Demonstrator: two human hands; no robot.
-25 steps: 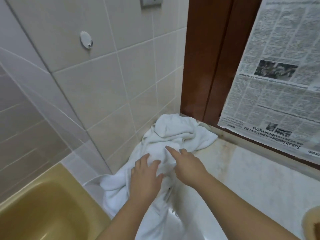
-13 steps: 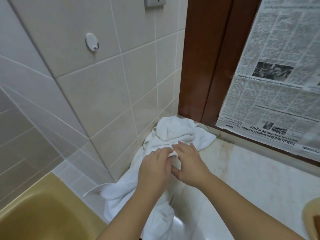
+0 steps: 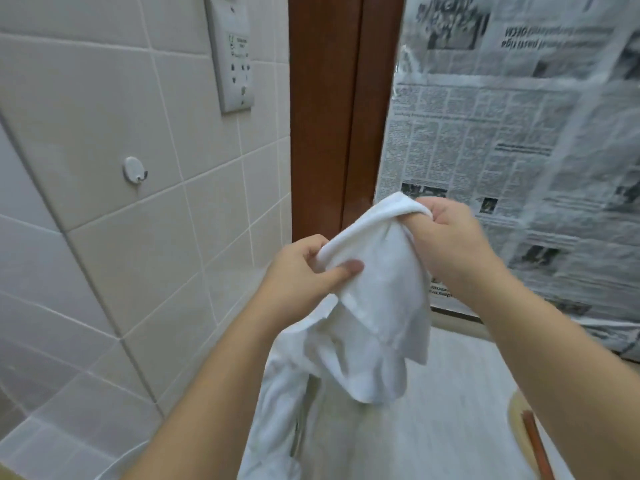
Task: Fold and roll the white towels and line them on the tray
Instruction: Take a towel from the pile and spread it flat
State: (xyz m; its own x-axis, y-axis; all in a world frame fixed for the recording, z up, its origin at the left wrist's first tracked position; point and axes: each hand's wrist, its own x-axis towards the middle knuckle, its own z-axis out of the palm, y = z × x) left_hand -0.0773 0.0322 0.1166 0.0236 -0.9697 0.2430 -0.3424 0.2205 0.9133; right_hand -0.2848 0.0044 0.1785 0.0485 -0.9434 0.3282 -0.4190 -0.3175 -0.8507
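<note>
A white towel [image 3: 377,306] hangs in the air in front of me, held up by its top edge. My left hand [image 3: 301,275] pinches the edge at the left, thumb pressed on the cloth. My right hand [image 3: 446,237] grips the edge higher up at the right, fingers curled round a bunched corner. The rest of the towel droops down toward the pale counter [image 3: 450,410], and more white cloth [image 3: 273,427] trails below by my left forearm. No tray shows in view.
A tiled wall [image 3: 121,237] with a round hook [image 3: 134,169] and a socket plate [image 3: 232,60] stands at the left. A brown wooden frame [image 3: 332,116] and newspaper under plastic [image 3: 502,150] fill the back. A tan rim [image 3: 526,438] shows at the lower right.
Both hands took hold of the towel on the counter and lifted it up off the pile into the air. The view has tilted upward.
</note>
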